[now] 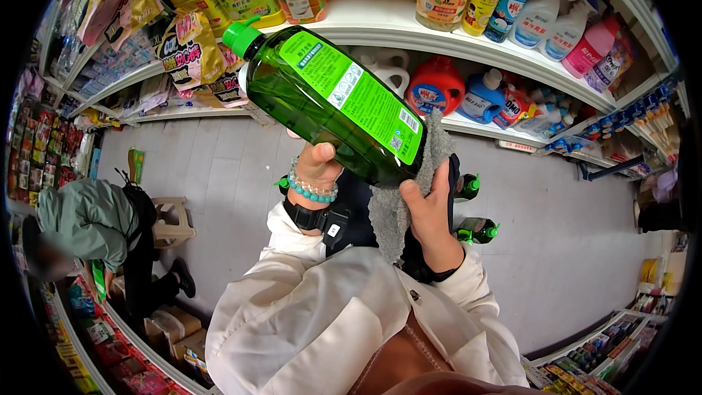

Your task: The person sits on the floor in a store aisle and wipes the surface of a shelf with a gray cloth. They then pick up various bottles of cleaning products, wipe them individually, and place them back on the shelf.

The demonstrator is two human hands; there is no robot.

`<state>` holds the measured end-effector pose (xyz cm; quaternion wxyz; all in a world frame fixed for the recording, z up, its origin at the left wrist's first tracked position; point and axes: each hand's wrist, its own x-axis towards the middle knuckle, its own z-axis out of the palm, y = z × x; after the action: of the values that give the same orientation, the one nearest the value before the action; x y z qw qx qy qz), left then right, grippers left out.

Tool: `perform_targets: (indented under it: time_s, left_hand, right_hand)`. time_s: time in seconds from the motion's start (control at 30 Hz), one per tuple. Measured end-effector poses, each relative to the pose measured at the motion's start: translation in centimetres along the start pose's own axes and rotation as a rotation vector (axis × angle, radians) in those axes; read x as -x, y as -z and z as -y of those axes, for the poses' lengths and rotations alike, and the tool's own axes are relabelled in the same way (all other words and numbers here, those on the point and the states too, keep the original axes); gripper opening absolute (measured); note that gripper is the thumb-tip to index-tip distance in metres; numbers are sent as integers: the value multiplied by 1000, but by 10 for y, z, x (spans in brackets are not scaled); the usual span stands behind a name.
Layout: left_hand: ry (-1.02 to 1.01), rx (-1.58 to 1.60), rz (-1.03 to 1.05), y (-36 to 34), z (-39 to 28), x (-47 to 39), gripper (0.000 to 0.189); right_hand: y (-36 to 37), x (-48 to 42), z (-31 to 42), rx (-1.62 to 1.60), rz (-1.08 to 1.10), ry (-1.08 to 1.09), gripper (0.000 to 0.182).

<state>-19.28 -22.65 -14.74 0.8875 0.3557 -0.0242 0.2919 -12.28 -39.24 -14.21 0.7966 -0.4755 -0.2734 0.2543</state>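
A large green dish-soap bottle [307,115] is tilted in front of me, its green pump cap [241,39] at the upper left. Its bright green back label, bearing printing and a barcode, faces up. My left hand [317,164] grips the bottle from beneath, with most fingers hidden behind it. At the base end, my right hand [433,211] holds a grey cloth [390,219] against the bottle, thumb on the near side. Part of the cloth wraps the base corner and the rest hangs down.
Ahead, a white shelf [367,16] carries detergent bottles, with a red jug [437,85] on the level below. Green-capped bottles [480,230] stand on the floor by my legs. At left a person [93,225] bends beside a plastic stool [171,222].
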Motion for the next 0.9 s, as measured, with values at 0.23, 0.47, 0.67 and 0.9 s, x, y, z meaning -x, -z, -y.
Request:
perform_targets:
  time_s: [0.23,0.47,0.67,0.9]
  left_hand:
    - [11,-56,-17,8,-3,3,72]
    - [46,-99,-16,10,-6,7,72]
    - [78,-100,-17,8,-5,4,73]
    - [33,-126,-97,3,-4,-1,74]
  right_hand:
    - [-3,2,6,69,-11,-14,62]
    - [-1,4,4,71,-70,-10,58]
    - [-2,3,0,42,-122,-20,58]
    - [7,-5,-4,-22,-127,-68,56]
